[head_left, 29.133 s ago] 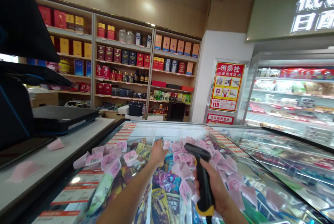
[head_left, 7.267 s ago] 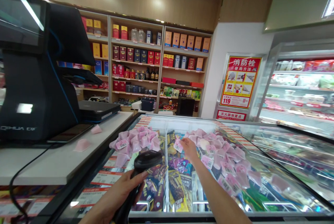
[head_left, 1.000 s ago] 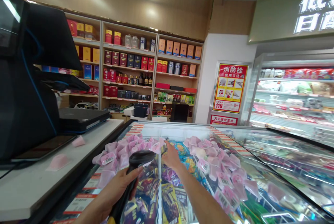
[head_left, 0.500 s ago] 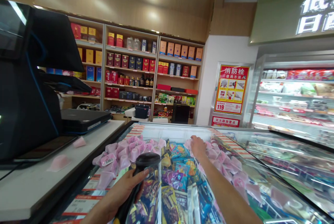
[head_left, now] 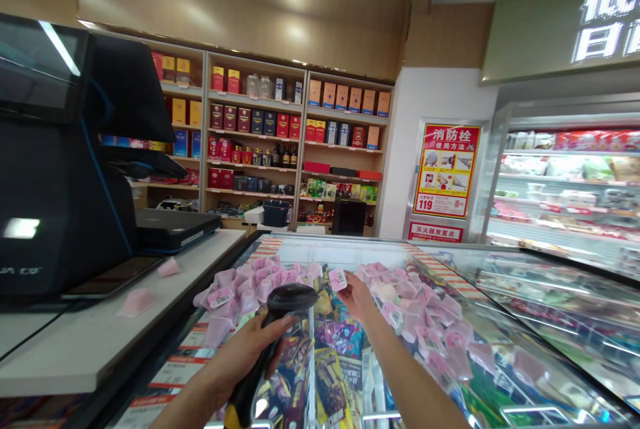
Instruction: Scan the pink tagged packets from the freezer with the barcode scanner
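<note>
My left hand [head_left: 250,352] is wrapped around the handle of a black barcode scanner [head_left: 289,297], its head pointing up and to the right. Between the fingers of my right hand [head_left: 357,301] is a small pink plastic cup [head_left: 337,280] with a white barcode label facing me. The cup is to the right of the scanner head, apart from it. Similar pink cups [head_left: 250,282] are heaped on the glass to the left, and a second heap of pink cups [head_left: 425,312] spreads to the right of my right forearm. Packaged ice creams [head_left: 327,382] show below my hands inside the freezer.
On the left a white counter [head_left: 60,356] carries a black checkout terminal [head_left: 55,182] and two loose pink pieces. Shelves of boxed goods [head_left: 250,119] stand behind. A chilled display [head_left: 565,182] is at right, beyond more glass-topped freezer.
My right hand has drawn back and left from the right-hand heap, and a labelled pink cup now shows in its fingers. The view has shifted slightly; the scanner stays in my left hand.
</note>
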